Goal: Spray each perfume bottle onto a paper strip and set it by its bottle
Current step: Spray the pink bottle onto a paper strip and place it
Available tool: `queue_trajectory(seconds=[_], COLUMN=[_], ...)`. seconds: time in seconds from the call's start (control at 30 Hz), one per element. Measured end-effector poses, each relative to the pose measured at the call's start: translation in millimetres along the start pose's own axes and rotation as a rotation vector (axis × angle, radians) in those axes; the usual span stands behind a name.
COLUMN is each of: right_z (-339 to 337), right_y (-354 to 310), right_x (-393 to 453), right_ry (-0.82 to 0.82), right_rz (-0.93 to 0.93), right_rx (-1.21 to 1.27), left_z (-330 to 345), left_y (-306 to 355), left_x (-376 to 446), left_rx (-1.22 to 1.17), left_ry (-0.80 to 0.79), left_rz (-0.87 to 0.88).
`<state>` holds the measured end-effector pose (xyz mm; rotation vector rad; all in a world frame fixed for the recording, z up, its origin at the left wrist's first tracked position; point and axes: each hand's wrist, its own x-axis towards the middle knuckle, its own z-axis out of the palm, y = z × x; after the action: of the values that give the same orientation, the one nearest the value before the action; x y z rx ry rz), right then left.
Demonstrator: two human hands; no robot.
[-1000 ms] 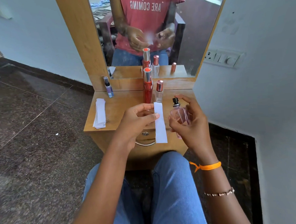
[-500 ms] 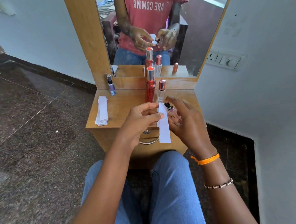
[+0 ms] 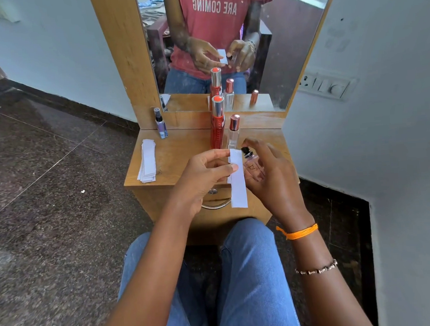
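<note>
My left hand [image 3: 204, 174] pinches a white paper strip [image 3: 238, 184] upright near its top, over the front edge of the wooden dresser top [image 3: 180, 152]. My right hand [image 3: 270, 177] is wrapped around a clear pinkish perfume bottle [image 3: 253, 169] with a black nozzle, tilted toward the strip's upper end; the forefinger rests over the nozzle. Behind stand a tall red bottle [image 3: 217, 127] and a slim clear bottle with a copper cap [image 3: 233, 134]. A small purple bottle [image 3: 160, 124] stands at the back left. A stack of paper strips [image 3: 148, 160] lies at the left.
A mirror [image 3: 226, 43] in a wooden frame rises behind the dresser top and reflects the hands and bottles. A drawer handle [image 3: 216, 204] sits below the front edge. A wall with a switch panel [image 3: 326, 86] is close on the right. My knees are under the dresser.
My right hand has brought the pinkish bottle left and tilted it against the strip's top. The left hand with the strip has stayed almost in place.
</note>
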<state>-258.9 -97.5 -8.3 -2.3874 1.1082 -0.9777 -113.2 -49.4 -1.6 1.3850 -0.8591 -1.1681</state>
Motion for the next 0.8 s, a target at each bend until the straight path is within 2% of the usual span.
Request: queue_trajectory(seconds=[0.1,0.3,0.4,0.5,0.67,0.8], right_z=[0,-6,-12,-14,-11,-6], right_y=[5,23,28,31,37,41], right_x=[-1,-9,-13,-15,-15,-14], right_ry=[0.031,0.168,0.195,0.213,0.21,0.206], right_rz=[0.031,0.105,0.122,0.141,0.156,0.165], right_rx=[0.055,0.115,0.142,0.167,0.149,0.157], left_z=[1,23,42,55,64,64], left_y=[-5,-23,-28,-30,-38,-46], left_x=[4,28,41,52,59,53], left_rx=[0.056,0.417,0.503,0.587,0.912,1.078], left_ry=[0.029,0.22,0.279,0.351,0.422,0.448], left_rz=[0.013,0.072,0.111,0.189,0.294,0.369])
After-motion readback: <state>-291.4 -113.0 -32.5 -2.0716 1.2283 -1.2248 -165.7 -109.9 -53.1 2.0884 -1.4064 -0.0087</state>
